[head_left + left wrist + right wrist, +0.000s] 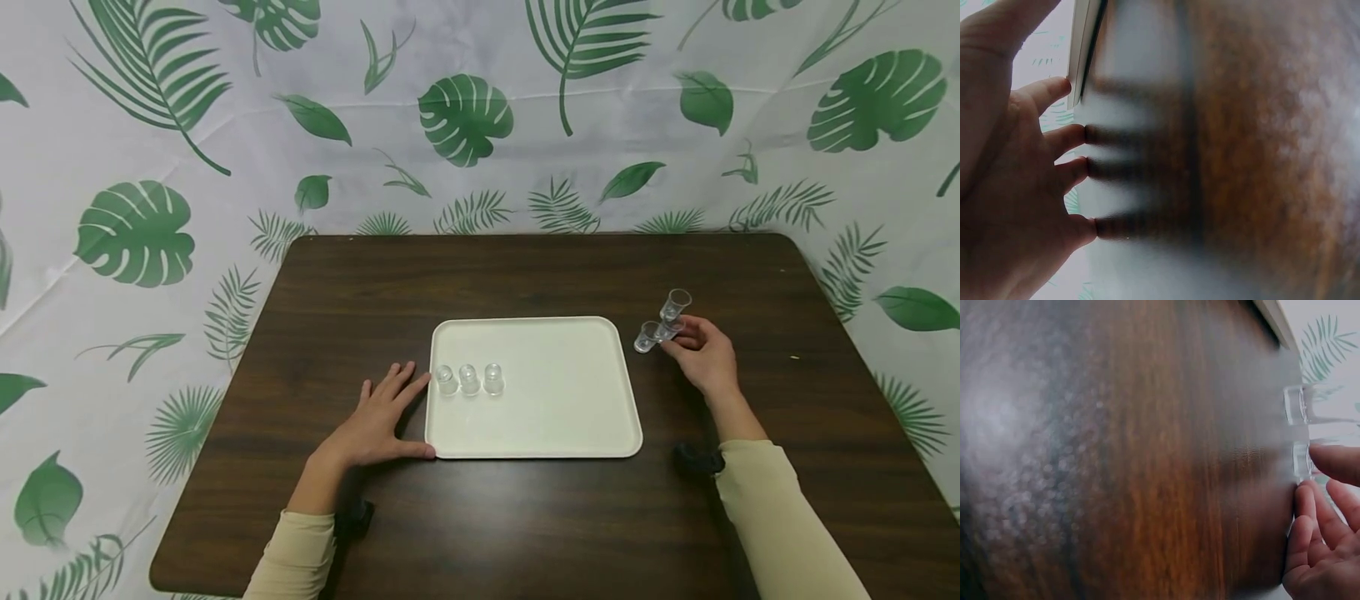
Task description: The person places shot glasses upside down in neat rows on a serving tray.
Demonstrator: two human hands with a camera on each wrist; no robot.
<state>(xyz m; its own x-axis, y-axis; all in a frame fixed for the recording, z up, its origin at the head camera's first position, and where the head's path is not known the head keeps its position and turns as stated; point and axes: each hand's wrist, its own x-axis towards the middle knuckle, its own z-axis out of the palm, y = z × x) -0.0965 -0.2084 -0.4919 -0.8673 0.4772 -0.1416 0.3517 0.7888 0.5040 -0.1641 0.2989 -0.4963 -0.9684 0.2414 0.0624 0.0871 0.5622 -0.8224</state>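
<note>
My left hand (372, 423) lies spread at the left side of a white tray (555, 433), its thumb and index fingertip at the rim. In the left wrist view, the fingertips of the left hand (1022, 162) meet the dark tabletop. Three clear shot glasses (469, 380) stand in a row on the tray's left part, seemingly upside down. Right of the tray, my right hand (703, 354) pinches a clear shot glass (1301, 461) between thumb and fingers. Another shot glass (647, 337) stands close on its left, and a further one (677, 303) shows just above it.
The dark wooden table (525, 525) reaches back to a white cloth (480, 192) with green leaf prints. Dark wrist straps sit at both cuffs. The tray's raised rim lies between the two groups of glasses.
</note>
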